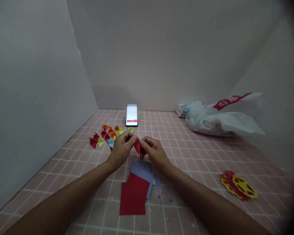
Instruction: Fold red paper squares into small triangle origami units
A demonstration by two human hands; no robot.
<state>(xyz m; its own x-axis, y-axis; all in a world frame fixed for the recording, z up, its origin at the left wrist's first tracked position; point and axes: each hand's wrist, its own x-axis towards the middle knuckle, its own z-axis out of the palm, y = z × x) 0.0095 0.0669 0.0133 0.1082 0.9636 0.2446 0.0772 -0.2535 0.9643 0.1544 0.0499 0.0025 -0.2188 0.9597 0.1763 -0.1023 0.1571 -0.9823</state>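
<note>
Between my two hands is a small folded piece of red paper (137, 146), held up above the table. My left hand (122, 147) pinches its upper left side between thumb and fingers. On its right side my right hand (153, 151) grips it with thumb and curled fingers. Below the hands lie loose square sheets: a red paper sheet (134, 195) in front, overlapping a blue-purple paper sheet (140, 168), with a bit of yellow showing at the edge. Beyond my left hand sit several small folded paper figures (94, 141) in red, orange, yellow and blue; some are partly hidden by the hand.
A phone (131, 115) with a lit screen stands upright at the back. To the right rear lie a white plastic bag (210, 119) and a small box (181, 111). Red and yellow paper cutouts (240, 186) rest at the right. Walls enclose the pink tiled-pattern table (181, 202).
</note>
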